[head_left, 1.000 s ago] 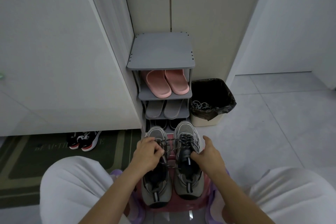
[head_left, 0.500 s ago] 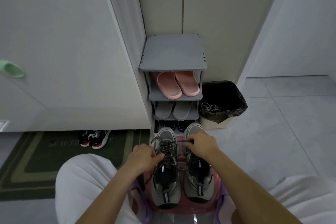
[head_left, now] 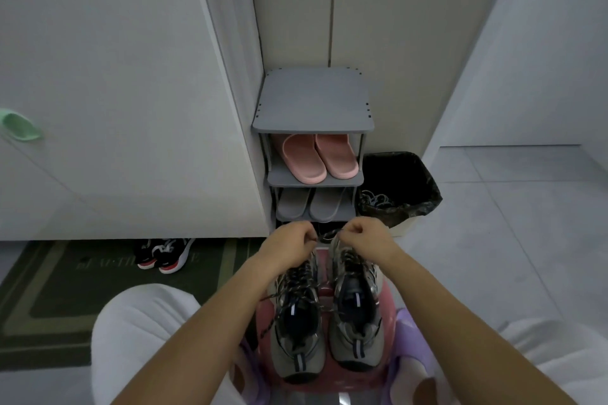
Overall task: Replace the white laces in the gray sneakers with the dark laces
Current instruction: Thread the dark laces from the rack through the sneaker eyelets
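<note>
2 gray sneakers (head_left: 297, 348) | 2 hands: left hand (head_left: 289, 242), right hand (head_left: 362, 237), each pinching the dark lace (head_left: 330, 233)

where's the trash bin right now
In the head view, the black-lined trash bin stands directly right of the gray shoe rack, just beyond the right hand.

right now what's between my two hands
A short stretch of dark lace, pinched by the left hand and right hand above the gray sneakers' toes, as the head view shows.
</note>
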Demonstrator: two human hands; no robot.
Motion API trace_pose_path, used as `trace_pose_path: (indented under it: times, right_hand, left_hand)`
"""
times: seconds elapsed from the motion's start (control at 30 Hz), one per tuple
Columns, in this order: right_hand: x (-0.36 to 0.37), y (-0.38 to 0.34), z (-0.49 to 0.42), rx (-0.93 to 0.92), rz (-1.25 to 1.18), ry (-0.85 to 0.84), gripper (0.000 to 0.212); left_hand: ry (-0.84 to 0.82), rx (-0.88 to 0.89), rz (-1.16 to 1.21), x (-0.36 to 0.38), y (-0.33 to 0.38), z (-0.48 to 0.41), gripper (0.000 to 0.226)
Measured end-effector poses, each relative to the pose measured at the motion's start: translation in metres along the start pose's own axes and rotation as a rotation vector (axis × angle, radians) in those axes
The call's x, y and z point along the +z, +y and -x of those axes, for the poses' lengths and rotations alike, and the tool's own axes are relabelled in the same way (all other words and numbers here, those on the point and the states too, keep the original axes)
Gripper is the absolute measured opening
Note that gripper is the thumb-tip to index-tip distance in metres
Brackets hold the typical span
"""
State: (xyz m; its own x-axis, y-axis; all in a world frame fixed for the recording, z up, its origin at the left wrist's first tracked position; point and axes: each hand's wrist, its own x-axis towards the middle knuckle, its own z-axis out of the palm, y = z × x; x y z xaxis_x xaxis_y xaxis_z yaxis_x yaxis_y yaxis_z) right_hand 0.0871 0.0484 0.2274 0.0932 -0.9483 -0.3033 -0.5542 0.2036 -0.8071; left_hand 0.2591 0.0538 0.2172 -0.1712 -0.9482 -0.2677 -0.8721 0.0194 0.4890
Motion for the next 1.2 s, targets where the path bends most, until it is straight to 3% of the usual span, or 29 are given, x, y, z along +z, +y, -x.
trace_pose_path:
  times: [0.13, 0.27, 0.33, 0.47, 0.53, 0.6, 0.77, 0.9, 1.07, 1.2]
  right_hand:
    - [-0.019, 0.014, 0.001, 0.169, -0.399, 0.132, 0.022]
    - [-0.026, 0.025, 0.0, 0.194, -0.503, 0.178, 0.014]
    - [-0.024, 0.023, 0.0, 0.163, -0.48, 0.172, 0.016]
    - [-0.013, 0.008, 0.003, 0.087, -0.459, 0.077, 0.014]
    - [-0.007, 0.009, 0.004, 0.064, -0.323, 0.11, 0.02]
    - [-0.002, 0.015, 0.009, -0.017, -0.045, 0.159, 0.012]
    - [0.007, 0.031, 0.025, -0.151, 0.394, -0.102, 0.02]
    - [0.008, 0.032, 0.024, -0.169, 0.422, -0.069, 0.019]
    - [0.006, 0.032, 0.022, -0.2, 0.534, -0.085, 0.009]
    - [0.004, 0.03, 0.022, -0.277, 0.813, -0.078, 0.023]
  left_hand:
    - [-0.011, -0.017, -0.019, -0.002, -0.005, -0.004, 0.022]
    - [-0.046, -0.046, 0.061, 0.002, -0.009, -0.003, 0.023]
    - [-0.076, -0.076, 0.193, 0.007, -0.002, -0.001, 0.021]
    - [-0.06, -0.246, 0.685, 0.02, 0.015, 0.004, 0.012]
    - [-0.004, -0.311, 0.88, 0.027, 0.02, 0.005, 0.01]
    - [0.03, -0.344, 0.968, 0.032, 0.022, 0.005, 0.011]
    - [0.098, -0.384, 1.084, 0.035, 0.023, 0.003, 0.008]
    - [0.126, -0.396, 1.128, 0.032, 0.022, 0.003, 0.008]
    - [0.046, -0.38, 1.06, 0.035, 0.022, 0.006, 0.015]
    - [-0.113, -0.339, 0.764, 0.041, 0.025, 0.007, 0.011]
